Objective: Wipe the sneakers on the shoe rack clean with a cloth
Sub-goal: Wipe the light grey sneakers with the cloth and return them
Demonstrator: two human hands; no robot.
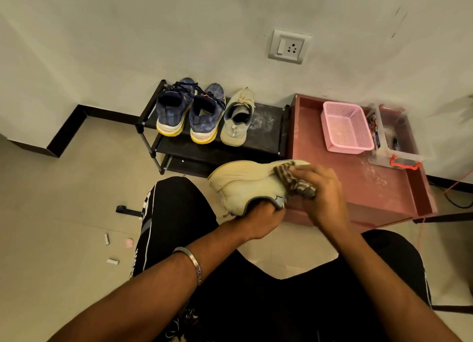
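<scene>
A beige sneaker (245, 180) is held on its side above my lap, sole facing away from me. My left hand (261, 221) has its fingers tucked inside the sneaker's opening. My right hand (320, 190) presses a checked brown cloth (294, 180) against the upper near the toe. On the top shelf of the black shoe rack (266, 126) stand two blue sneakers with yellow-edged soles (186, 111) and, to their right, the matching beige sneaker (236, 121).
A red low table (358, 188) right of the rack carries a pink basket (345, 126) and a clear box with an orange latch (399, 147). Small bits of litter (112, 249) lie on the tiled floor at left. A wall socket (289, 46) is above.
</scene>
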